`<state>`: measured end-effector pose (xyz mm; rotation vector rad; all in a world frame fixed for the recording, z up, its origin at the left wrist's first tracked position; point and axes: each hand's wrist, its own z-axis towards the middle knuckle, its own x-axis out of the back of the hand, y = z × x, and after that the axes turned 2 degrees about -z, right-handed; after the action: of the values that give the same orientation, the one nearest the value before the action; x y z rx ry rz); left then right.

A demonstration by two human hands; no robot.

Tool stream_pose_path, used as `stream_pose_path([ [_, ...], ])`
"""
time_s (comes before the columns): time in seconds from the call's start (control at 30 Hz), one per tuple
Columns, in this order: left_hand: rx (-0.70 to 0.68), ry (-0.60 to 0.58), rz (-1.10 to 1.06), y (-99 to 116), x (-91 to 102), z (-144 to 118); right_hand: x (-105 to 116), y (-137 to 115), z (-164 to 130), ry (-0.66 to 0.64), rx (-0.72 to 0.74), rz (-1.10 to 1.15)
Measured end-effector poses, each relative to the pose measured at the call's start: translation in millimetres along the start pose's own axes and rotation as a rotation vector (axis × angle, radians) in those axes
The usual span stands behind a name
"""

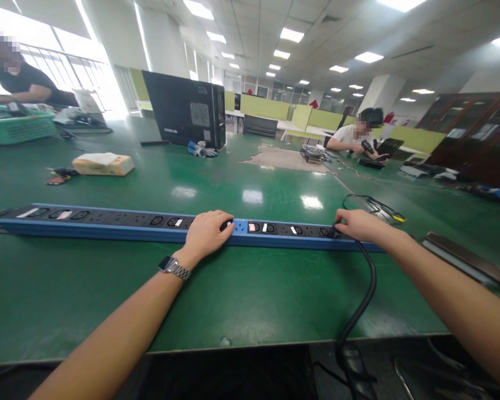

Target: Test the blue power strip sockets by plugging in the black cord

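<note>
A long blue power strip [125, 229] with a black face, rows of sockets and small white labels lies across the green table. My left hand [208, 232], with a metal-banded watch at its wrist, grips the strip near its middle, fingers over the top and thumb along the near side. At the strip's right part, my right hand [356, 224] is closed in a pinch on a dark plug, mostly hidden by the fingers. From beneath that hand a thick black cable [373, 272] curves down over the table's front edge.
A black computer case [191, 114] stands at the back, with gloves [202, 149] beside it. Left of it are a tissue pack [104, 164] and a green basket [19, 126]. A thin black cable [370, 204] lies beyond my right hand. Two people sit across the table.
</note>
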<state>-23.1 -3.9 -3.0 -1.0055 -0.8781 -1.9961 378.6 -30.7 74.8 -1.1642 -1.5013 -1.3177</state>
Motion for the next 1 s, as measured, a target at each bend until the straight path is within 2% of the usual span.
stream_pose_path([
  [0.17, -0.003, -0.01, 0.0, 0, 0.6, 0, -13, -1, -2, -0.084, -0.028, 0.082],
  [0.27, -0.008, -0.011, 0.005, 0, 0.7, 0, -27, 3, -11, -0.021, -0.032, 0.158],
  [0.43, -0.003, -0.008, 0.014, 1, 1.4, 0, -43, -2, -24, 0.045, -0.097, 0.083],
  [0.5, 0.001, -0.008, 0.014, 1, 1.7, -1, -44, -1, -24, 0.061, -0.136, 0.143],
  [0.6, -0.007, -0.015, 0.012, 0, 1.6, -1, -46, 7, -24, 0.122, -0.304, 0.277],
  [0.67, -0.015, -0.014, 0.012, 0, 1.2, -1, -48, 13, -25, 0.095, -0.379, 0.368],
  [0.77, -0.014, -0.011, 0.007, 0, 1.0, 0, -52, 15, -26, 0.038, -0.332, 0.571],
  [0.9, 0.001, -0.005, 0.0, 1, 2.0, 0, -47, 11, -24, 0.115, -0.282, 0.603],
  [1.0, 0.004, -0.01, 0.004, 2, 2.5, -1, -30, 14, -26, 0.164, -0.349, 0.749],
])
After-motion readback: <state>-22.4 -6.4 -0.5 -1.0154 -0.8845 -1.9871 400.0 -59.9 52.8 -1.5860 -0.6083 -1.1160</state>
